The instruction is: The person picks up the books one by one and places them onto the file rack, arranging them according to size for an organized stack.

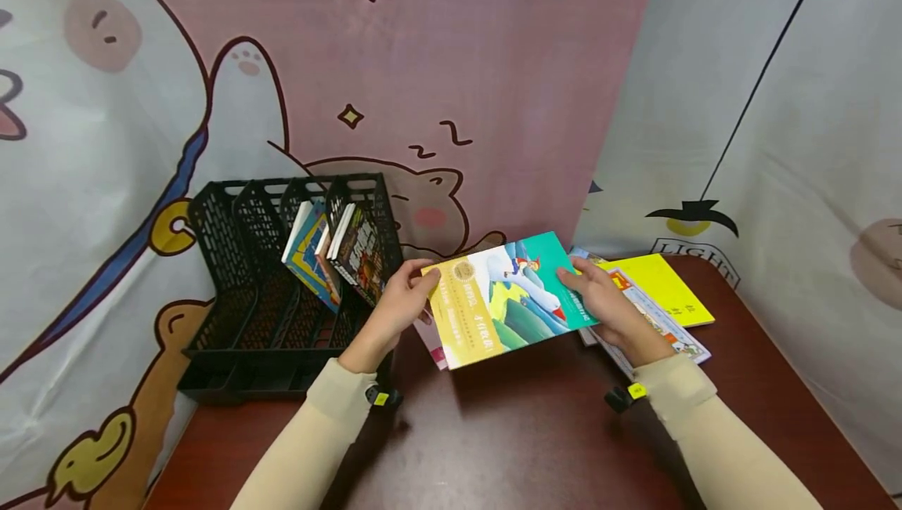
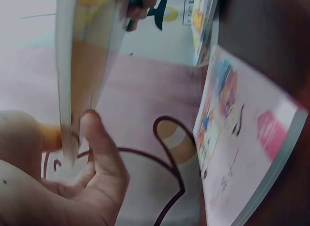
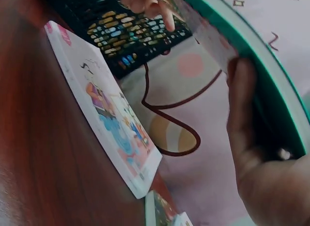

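Note:
A picture book [image 1: 521,291] with a yellow band and a teal edge is held up above the table, tilted. My left hand [image 1: 403,298] pinches its yellow end, thumb on the cover; the left wrist view shows the fingers [image 2: 101,143] behind the book. At the teal end my right hand [image 1: 609,302] grips the other edge, thumb on top. Below the held book lies a pink-covered book [image 2: 242,134], mostly hidden in the head view. It lies flat on the table in the right wrist view.
A black slotted file rack [image 1: 282,345] stands at the left with several books [image 1: 359,251] leaning in its right compartments. To the right, a yellow book [image 1: 662,287] and other books [image 1: 676,330] lie stacked on the dark red table [image 1: 535,432]. A printed cloth [image 1: 493,87] hangs behind.

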### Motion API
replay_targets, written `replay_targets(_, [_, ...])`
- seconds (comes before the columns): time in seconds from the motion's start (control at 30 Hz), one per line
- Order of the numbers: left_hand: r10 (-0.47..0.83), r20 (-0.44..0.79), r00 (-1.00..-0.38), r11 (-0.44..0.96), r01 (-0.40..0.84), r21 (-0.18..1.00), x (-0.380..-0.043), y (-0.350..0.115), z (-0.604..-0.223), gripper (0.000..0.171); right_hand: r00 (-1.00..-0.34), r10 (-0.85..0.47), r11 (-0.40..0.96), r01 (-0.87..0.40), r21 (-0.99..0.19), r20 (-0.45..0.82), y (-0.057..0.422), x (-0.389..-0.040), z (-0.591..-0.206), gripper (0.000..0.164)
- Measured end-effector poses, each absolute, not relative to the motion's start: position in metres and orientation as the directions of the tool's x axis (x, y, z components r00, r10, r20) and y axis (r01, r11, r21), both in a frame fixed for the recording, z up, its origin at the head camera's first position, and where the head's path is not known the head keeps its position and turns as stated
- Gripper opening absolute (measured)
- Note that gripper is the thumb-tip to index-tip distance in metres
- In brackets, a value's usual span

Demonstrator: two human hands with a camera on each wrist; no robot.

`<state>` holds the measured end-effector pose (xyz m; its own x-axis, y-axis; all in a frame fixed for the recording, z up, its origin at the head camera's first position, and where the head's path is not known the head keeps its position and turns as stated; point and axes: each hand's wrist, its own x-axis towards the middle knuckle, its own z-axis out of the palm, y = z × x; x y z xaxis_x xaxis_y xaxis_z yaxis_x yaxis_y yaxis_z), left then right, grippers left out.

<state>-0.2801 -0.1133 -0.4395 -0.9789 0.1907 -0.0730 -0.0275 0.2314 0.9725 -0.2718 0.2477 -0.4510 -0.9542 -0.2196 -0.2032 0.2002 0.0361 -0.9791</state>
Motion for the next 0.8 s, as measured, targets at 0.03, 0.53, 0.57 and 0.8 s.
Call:
replay_targets(0.03, [0.217, -0.076, -0.973, 0.253, -0.019, 0.967, -0.282, -0.116, -0.438, 0.043, -0.947, -0.245, 0.056, 0.202, -0.978, -0.209, 0.250, -0.273, -0.451, 0.077])
replay_targets(0.53, [0.660, -0.248, -0.709, 0.375, 0.024, 0.927, -0.287, -0.121, -0.435, 0.042, -0.865, -0.424, 0.159, 0.220, -0.963, -0.267, 0.243, -0.289, -0.447, 0.067])
replay_targets(0.57, [0.659, -0.246, -0.711, 0.357, 0.008, 0.934, -0.287, -0.120, -0.435, 0.042, -0.867, -0.420, 0.160, 0.219, -0.962, -0.267, 0.243, -0.289, -0.448, 0.066])
replay_targets(0.8, [0.645, -0.185, -0.742, 0.263, -0.012, 0.965, -0.281, -0.120, -0.436, 0.042, -0.931, -0.299, 0.071, 0.198, -0.978, -0.210, 0.242, -0.290, -0.457, 0.054])
